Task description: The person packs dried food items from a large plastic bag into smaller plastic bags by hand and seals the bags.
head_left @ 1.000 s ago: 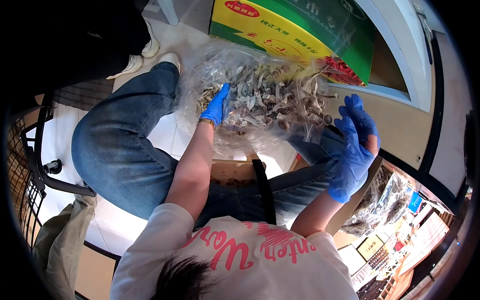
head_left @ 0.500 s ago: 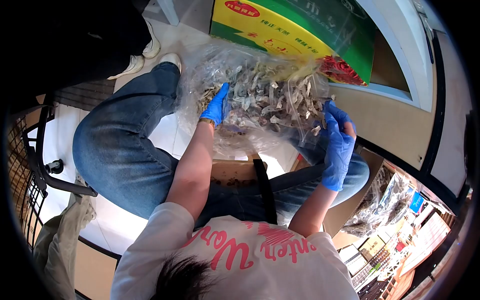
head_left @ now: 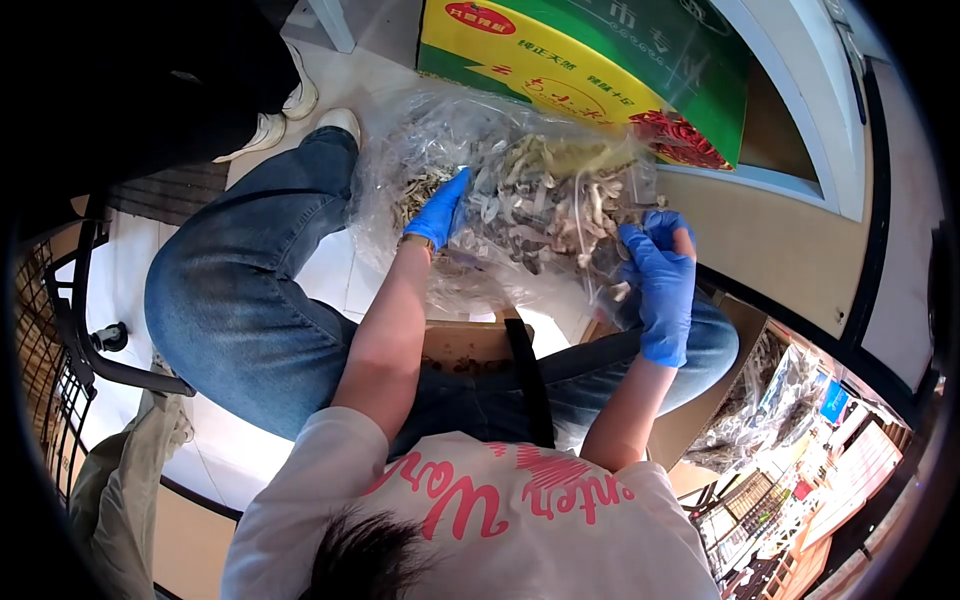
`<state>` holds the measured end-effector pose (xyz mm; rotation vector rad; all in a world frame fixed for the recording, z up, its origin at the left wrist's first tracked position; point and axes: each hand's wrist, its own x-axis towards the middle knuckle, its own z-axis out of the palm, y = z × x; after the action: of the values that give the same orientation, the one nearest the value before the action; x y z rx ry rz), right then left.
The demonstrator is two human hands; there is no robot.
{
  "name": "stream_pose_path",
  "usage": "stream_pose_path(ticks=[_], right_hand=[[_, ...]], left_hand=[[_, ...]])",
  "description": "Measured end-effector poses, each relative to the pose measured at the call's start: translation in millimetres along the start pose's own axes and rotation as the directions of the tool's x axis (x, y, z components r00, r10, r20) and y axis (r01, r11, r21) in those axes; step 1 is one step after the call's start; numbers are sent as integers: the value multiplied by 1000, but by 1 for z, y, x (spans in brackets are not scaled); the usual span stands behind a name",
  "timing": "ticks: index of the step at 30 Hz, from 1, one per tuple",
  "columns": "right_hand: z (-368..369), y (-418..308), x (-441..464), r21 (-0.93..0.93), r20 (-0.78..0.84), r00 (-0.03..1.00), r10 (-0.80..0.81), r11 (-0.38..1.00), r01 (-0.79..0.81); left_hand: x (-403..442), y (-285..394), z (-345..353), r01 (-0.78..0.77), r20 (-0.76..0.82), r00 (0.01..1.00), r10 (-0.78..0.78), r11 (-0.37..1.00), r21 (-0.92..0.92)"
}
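A clear plastic bag full of pale, curled dried slices, much like dried mushrooms, lies across a larger crinkled clear bag. My left hand, in a blue glove, reaches over the larger bag, its fingers close together against the left side of the slices; the thumb is hidden, and whether it grips the plastic does not show. At the right end of the filled bag, my right hand, also gloved, has its fingers bent and closed on the bag's edge. Smaller, browner pieces sit left of my left hand.
A green and yellow carton stands just beyond the bags. Between my legs is an open cardboard box with dark bits inside. Another box with plastic bags is at right. A person's shoes are at upper left.
My right hand has moved a little left and inward with the bag's edge. The slices at that end have bunched and shifted. My left hand has barely moved.
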<state>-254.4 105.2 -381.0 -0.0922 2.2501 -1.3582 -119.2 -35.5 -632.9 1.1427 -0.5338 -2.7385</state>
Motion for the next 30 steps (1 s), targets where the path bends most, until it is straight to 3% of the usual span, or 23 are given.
stream_pose_path(ticks=[3, 5, 6, 8, 9, 10, 13, 17, 19, 22, 23, 24, 26, 27, 30], right_hand=[[3, 13, 1, 14, -4, 997, -72, 997, 72], [8, 16, 1, 58, 5, 990, -144, 988, 144], [10, 17, 3, 65, 7, 989, -145, 987, 144], [13, 18, 4, 160, -87, 993, -79, 983, 92], [9, 21, 7, 159, -89, 988, -126, 978, 139], [8, 20, 8, 168, -91, 988, -123, 976, 137], [4, 14, 7, 227, -145, 987, -64, 969, 96], [13, 22, -2, 308, -34, 981, -192, 931, 193], [17, 14, -14, 326, -26, 979, -200, 925, 198], [10, 13, -15, 359, -32, 978, -208, 910, 206], [8, 17, -13, 349, -57, 977, -207, 912, 214], [6, 22, -12, 338, -83, 975, -207, 914, 223], [4, 30, -14, 334, -85, 975, -206, 916, 222], [0, 32, -14, 317, -87, 981, -174, 929, 193], [-7, 28, -19, 256, -121, 985, -123, 955, 151]], left_hand=[[15, -1, -1, -103, -48, 993, 110, 986, 133], [13, 6, 12, -250, -13, 962, 273, 899, 359], [9, 14, 21, -253, -15, 961, 277, 896, 365], [-3, 28, 35, -237, -122, 920, 372, 776, 585], [-11, 33, 41, -259, -138, 891, 432, 735, 627], [-14, 38, 41, -258, -137, 890, 434, 729, 634], [-32, 58, 45, -293, -23, 862, 506, 536, 792], [-95, 94, 107, -303, 84, 934, 347, 646, 701], [-117, 94, 121, -302, 234, 951, 204, 780, 548], [-125, 81, 111, -424, 362, 898, 248, 707, 566], [-138, 78, 117, -489, 371, 863, 344, 753, 439], [-145, 76, 120, -486, 374, 864, 336, 753, 445], [-151, 77, 121, -377, 253, 896, 365, 323, 868], [-152, 79, 119, -248, 210, 899, 385, 51, 967], [-143, 73, 106, -186, 128, 941, 312, 164, 969]])
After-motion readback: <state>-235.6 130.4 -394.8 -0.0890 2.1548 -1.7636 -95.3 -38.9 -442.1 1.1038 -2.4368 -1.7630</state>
